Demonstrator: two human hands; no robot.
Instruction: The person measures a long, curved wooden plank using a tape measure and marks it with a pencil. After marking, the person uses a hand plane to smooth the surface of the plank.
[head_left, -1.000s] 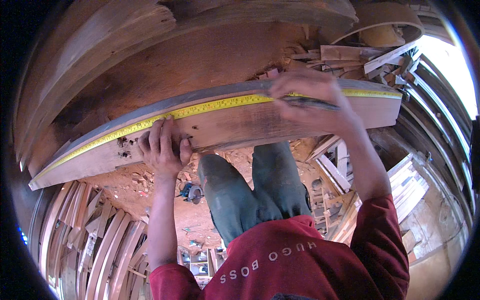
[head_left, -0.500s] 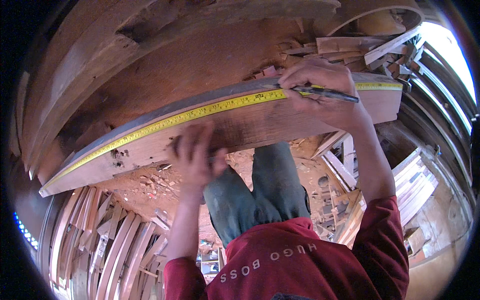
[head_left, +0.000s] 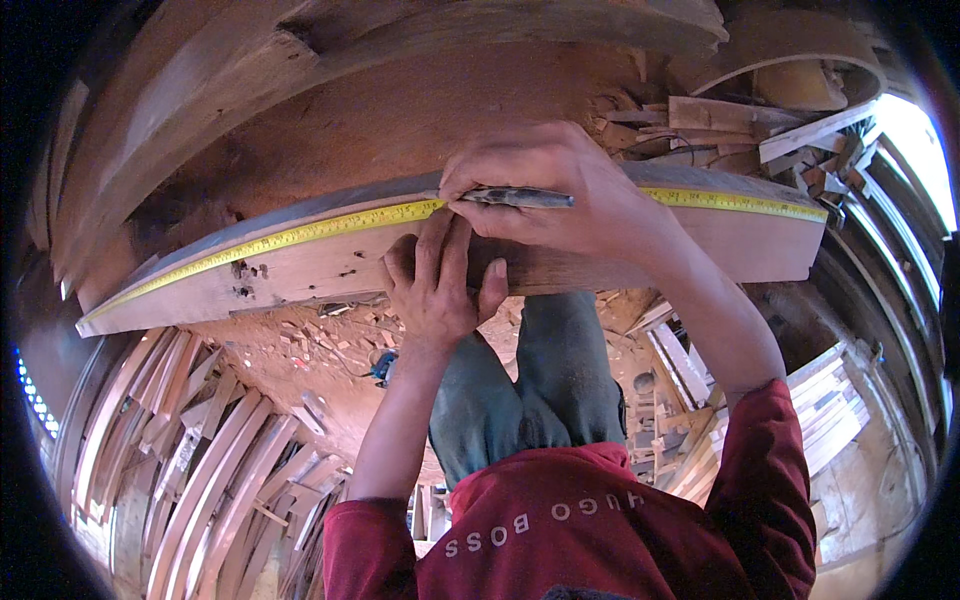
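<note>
A long wooden plank (head_left: pixel 750 245) crosses the view, with a yellow measuring tape (head_left: pixel 310 230) lying along its upper part. My left hand (head_left: pixel 437 285) has its fingers extended and apart against the plank near the middle, fingertips up at the tape. My right hand (head_left: pixel 560 215) grips a dark pencil-like marker (head_left: pixel 525 197) at the tape, just above my left hand's fingertips, hiding part of the tape. The marker's tip is too small to make out clearly.
Curved timbers (head_left: pixel 220 90) lie above the plank. Stacked wood strips (head_left: pixel 210 480) stand at lower left, more boards (head_left: pixel 815 410) and offcuts (head_left: pixel 730 120) at the right. A blue power tool (head_left: pixel 383 368) sits on the dusty floor (head_left: pixel 310 360) scattered with scraps, beside my legs.
My left hand has slid right along the plank toward the middle. My right hand, still holding the marker, has moved left, so the two hands now nearly meet at the tape.
</note>
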